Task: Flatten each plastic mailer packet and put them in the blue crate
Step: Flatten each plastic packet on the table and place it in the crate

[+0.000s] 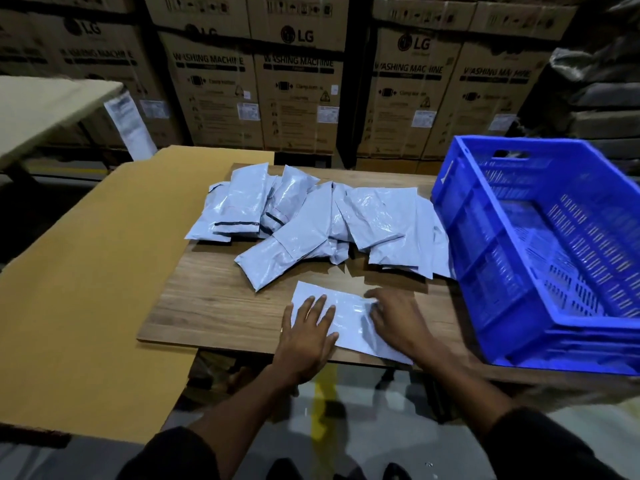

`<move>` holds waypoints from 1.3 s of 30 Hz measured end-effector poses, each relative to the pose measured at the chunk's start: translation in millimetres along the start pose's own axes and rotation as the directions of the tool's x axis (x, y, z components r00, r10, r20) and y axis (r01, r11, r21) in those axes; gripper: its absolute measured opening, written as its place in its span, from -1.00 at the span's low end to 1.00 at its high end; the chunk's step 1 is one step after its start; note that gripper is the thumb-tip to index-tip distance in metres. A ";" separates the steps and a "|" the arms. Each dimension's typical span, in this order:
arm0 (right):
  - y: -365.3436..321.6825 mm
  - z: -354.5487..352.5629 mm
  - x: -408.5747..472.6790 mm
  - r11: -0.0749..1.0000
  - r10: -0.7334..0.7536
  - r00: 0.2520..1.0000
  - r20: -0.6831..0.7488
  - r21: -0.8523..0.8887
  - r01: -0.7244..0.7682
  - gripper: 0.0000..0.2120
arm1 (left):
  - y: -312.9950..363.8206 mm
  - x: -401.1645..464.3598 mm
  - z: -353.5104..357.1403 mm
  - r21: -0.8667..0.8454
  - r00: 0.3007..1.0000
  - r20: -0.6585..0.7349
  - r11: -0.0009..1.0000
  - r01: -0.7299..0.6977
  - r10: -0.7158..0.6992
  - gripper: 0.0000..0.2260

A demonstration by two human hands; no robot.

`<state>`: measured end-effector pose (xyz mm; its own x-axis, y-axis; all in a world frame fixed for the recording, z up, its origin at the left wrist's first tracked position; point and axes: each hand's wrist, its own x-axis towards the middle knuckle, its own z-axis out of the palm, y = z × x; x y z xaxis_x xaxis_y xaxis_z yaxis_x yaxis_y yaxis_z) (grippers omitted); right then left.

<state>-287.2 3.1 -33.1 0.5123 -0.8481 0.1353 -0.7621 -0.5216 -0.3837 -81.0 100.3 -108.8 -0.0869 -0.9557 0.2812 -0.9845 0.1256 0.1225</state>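
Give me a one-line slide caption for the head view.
Both hands, left and right, press one mailer flat on the table beside the blue crate.

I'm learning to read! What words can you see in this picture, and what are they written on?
"LG": on the stacked cardboard boxes, beside a round logo.
"WASHING MACHINE": on the fronts of the same boxes, partly blurred.
White stickers and small print on the boxes: too small to read.
Hanging white sheet at the left: print too blurred to read.
Plastic mailer packets and blue crate: no words visible.
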 end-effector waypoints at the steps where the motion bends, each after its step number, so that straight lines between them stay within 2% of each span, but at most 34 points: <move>1: -8.6 13.4 -8.2 0.998 -0.054 0.998 -0.011 0.023 0.055 -0.65 | 3.5 1.2 -0.5 -0.027 0.999 -0.054 1.000 -0.005 0.004 -0.58; 4: -22.2 45.5 -22.8 0.996 -0.091 0.993 0.079 0.005 0.091 -0.50 | 15.1 14.6 -0.9 -0.194 0.980 -0.191 0.976 -0.102 0.065 -0.62; 7: -22.5 58.6 -23.4 0.999 -0.033 0.995 0.099 0.022 0.031 -0.42 | 23.9 33.7 -2.3 -0.367 0.998 -0.066 0.930 -0.021 -0.004 -0.54; 10: -23.5 62.9 -23.2 1.000 -0.025 0.997 0.074 -0.002 0.025 -0.41 | 23.3 36.2 3.1 -0.410 1.000 0.000 0.912 0.002 -0.003 -0.56; 14: -21.1 68.1 -26.7 0.996 -0.016 0.997 0.076 -0.084 0.022 -0.44 | 8.1 43.8 7.2 -0.404 0.992 -0.077 0.907 -0.118 0.095 -0.58; 21: -20.4 68.4 -26.9 0.980 -0.008 0.992 0.127 -0.198 0.033 -0.44 | -9.7 32.4 15.4 -0.112 0.993 0.065 0.990 -0.086 0.094 -0.50; 27: -23.3 62.9 -29.4 0.975 0.023 0.989 0.146 -0.223 0.010 -0.42 | -8.7 25.7 6.6 -0.040 0.994 0.104 0.999 0.032 -0.028 -0.50; 33: -24.3 58.8 -31.1 0.967 0.103 0.980 0.170 -0.246 -0.059 -0.39 | -7.0 24.6 0.7 -0.077 0.990 0.109 0.992 0.102 -0.093 -0.50; 39: -7.6 50.7 -46.7 0.947 0.177 0.977 0.117 -0.292 -0.137 -0.35 | -1.5 20.6 -0.9 -0.065 0.983 0.110 0.985 0.158 -0.150 -0.46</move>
<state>-285.3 51.3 -82.8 0.4119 -0.9102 -0.0430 -0.9070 -0.4050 -0.1154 -81.2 80.6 -102.4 0.0453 -0.9872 0.1528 -0.9738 -0.0095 0.2273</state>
